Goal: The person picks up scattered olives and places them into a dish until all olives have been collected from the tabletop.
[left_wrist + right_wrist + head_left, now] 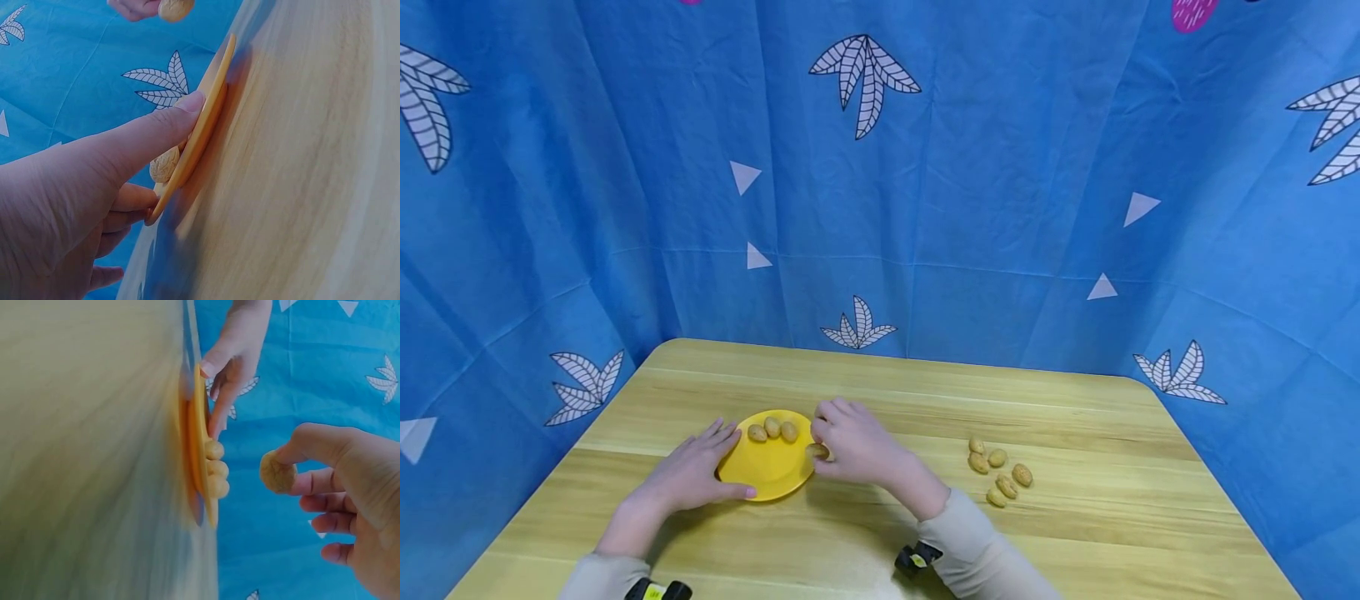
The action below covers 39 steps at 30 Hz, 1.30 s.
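A round yellow plate (pixel 771 479) lies on the table, with three walnuts (pixel 772 427) grouped near its far side. My left hand (pixel 696 475) holds the plate at its left side, the thumb on the near rim and the fingertips at the rim further back. Above the plate's right edge, my right hand (pixel 861 446) pinches one walnut (pixel 277 472) between thumb and index finger. That walnut is apart from the plate in the right wrist view, and the other fingers are loosely bent.
Several more walnuts (pixel 997 457) lie loose on the wooden table (pixel 910 392), to the right of my right hand. A blue patterned curtain (pixel 1000 208) hangs behind the table and along both sides.
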### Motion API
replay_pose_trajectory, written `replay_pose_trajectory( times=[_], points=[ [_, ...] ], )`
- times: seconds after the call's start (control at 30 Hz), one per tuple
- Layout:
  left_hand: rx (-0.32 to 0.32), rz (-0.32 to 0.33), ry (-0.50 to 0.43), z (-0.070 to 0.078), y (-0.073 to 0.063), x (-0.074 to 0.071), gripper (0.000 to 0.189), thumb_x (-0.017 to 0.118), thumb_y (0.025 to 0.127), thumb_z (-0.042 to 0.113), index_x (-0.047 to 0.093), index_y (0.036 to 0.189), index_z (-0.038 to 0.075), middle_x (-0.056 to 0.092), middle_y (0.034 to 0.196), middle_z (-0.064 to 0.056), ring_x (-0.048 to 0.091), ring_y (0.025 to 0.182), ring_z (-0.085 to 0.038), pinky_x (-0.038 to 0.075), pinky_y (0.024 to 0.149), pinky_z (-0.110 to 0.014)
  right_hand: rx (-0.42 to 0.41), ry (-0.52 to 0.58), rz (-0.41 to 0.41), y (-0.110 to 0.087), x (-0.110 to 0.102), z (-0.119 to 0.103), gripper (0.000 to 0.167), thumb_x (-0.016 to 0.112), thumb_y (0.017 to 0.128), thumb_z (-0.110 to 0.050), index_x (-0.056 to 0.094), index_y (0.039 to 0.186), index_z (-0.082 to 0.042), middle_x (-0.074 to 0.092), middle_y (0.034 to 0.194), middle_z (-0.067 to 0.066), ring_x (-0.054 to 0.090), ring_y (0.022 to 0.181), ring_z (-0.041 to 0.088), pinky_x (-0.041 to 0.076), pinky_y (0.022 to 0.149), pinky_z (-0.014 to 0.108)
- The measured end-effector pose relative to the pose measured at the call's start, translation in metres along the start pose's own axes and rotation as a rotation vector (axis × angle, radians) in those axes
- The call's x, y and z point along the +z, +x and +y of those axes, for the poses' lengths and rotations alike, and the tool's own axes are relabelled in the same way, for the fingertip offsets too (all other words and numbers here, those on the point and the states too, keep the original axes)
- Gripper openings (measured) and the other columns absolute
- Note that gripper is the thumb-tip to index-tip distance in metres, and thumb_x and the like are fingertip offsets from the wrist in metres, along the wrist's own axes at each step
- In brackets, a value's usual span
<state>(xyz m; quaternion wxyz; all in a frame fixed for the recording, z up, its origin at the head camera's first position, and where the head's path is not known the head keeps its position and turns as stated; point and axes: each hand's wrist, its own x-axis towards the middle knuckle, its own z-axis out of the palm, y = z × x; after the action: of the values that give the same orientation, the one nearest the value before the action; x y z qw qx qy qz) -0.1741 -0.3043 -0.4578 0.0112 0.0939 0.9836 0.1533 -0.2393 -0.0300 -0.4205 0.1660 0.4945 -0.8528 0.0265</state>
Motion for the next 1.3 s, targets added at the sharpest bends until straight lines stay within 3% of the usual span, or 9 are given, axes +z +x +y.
replay_pose_trajectory(
  times=[0.73,1.3],
  points=[
    [0.012,0.006,0.001,0.003,-0.001,-0.002,0.107,0.066,0.072,0.073,0.043,0.144,-0.004,0.038,0.152,-0.026,0.028,0.144,-0.046,0.029,0.11,-0.068,-0.054,-0.038,0.025,0.036,0.027,-0.016,0.021,0.064,0.088,-0.041,0.052,0.083,-0.024,0.05,0.099,-0.007,0.043,0.089,0.01,0.035,0.073,0.022],
    [0.011,-0.016,-0.011,0.003,-0.002,-0.003,0.109,0.066,0.073,0.072,0.04,0.145,-0.004,0.035,0.153,-0.027,0.027,0.144,-0.047,0.028,0.11,-0.069,-0.027,-0.04,-0.051,0.052,0.042,-0.023,0.022,0.064,0.09,-0.042,0.055,0.084,-0.023,0.049,0.096,-0.007,0.043,0.088,0.011,0.033,0.071,0.021]
  ],
)
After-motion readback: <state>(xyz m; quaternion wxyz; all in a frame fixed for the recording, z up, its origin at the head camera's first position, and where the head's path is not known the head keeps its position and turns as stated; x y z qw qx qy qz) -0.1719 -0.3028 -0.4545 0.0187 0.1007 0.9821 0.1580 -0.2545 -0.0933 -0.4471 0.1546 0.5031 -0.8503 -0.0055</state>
